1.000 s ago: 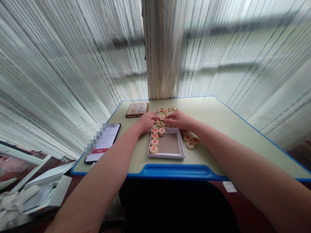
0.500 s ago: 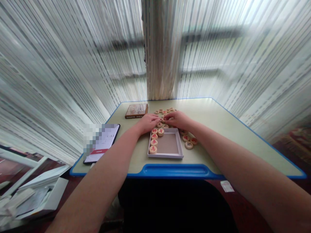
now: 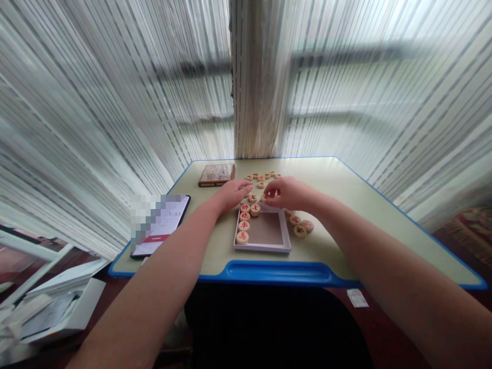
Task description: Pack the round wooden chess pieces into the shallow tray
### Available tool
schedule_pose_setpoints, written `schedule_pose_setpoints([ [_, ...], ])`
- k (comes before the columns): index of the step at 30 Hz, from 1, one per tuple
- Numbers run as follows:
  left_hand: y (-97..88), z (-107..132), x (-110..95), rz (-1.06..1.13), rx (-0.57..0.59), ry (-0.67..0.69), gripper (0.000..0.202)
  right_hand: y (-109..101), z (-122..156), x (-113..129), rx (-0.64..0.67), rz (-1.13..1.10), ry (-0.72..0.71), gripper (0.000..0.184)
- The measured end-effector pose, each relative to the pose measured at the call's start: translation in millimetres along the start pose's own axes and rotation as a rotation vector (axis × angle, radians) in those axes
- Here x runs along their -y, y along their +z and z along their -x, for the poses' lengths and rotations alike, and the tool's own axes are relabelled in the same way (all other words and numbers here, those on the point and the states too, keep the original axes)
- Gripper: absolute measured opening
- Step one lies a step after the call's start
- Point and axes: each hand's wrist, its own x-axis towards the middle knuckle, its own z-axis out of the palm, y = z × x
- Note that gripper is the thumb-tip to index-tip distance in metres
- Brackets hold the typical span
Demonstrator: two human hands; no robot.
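My left hand (image 3: 234, 192) rests on the table with its fingers stretched out, just beyond the upper left corner of a shallow white box (image 3: 284, 230), holding nothing. Across from it, my right hand (image 3: 284, 190) is curled above the box's far edge, thumb and fingers closed around a Chinese chess piece that they largely hide. Red-marked round wooden pieces (image 3: 244, 226) stand in a column along the box's left side, and a second one (image 3: 255, 210) sits beside the top one. A black-marked piece (image 3: 252, 198) lies between my hands, past the box.
Several loose pieces (image 3: 261, 178) are scattered at the back of the table. More pieces (image 3: 300, 231) lie right of the box, beside my right forearm. A brown box (image 3: 216, 175) stands at back left, and a phone (image 3: 163, 228) lies at the left edge. The table has a blue rim (image 3: 277, 271).
My right hand has moved slightly right and back toward the box from among the pieces, its fingers more curled. The left hand has stayed nearly in place.
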Motion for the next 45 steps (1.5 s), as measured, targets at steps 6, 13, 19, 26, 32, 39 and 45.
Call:
schedule_pose_setpoints([
  [6,-12.2,5.6,-17.2,0.153,-0.074,-0.001,0.034,-12.6,16.7,24.9,0.133,0.128,-0.027,0.032],
  [13,-20.5,10.3,-25.1,0.067,0.078,-0.046,0.024,-14.1,28.3,42.4,0.261,0.188,-0.057,0.028],
  [19,-19.5,11.1,-24.7,0.089,0.114,-0.048,0.021,-5.5,25.0,34.8,0.263,0.194,-0.056,0.024],
  [26,-18.4,9.7,-21.3,0.03,0.07,-0.056,0.02,-14.6,27.7,35.7,0.377,0.103,-0.053,0.029],
  [32,-13.5,7.9,-15.7,-0.015,0.082,-0.047,0.022,-8.5,24.8,39.6,0.208,0.096,-0.124,0.029],
  [39,-12.2,7.7,-14.7,-0.002,0.076,-0.047,0.021,-7.1,27.3,46.4,0.293,0.046,-0.159,0.019],
  [45,-10.9,7.2,-12.8,-0.002,0.084,-0.045,0.02,-7.0,26.2,46.9,0.272,0.138,-0.08,0.023],
])
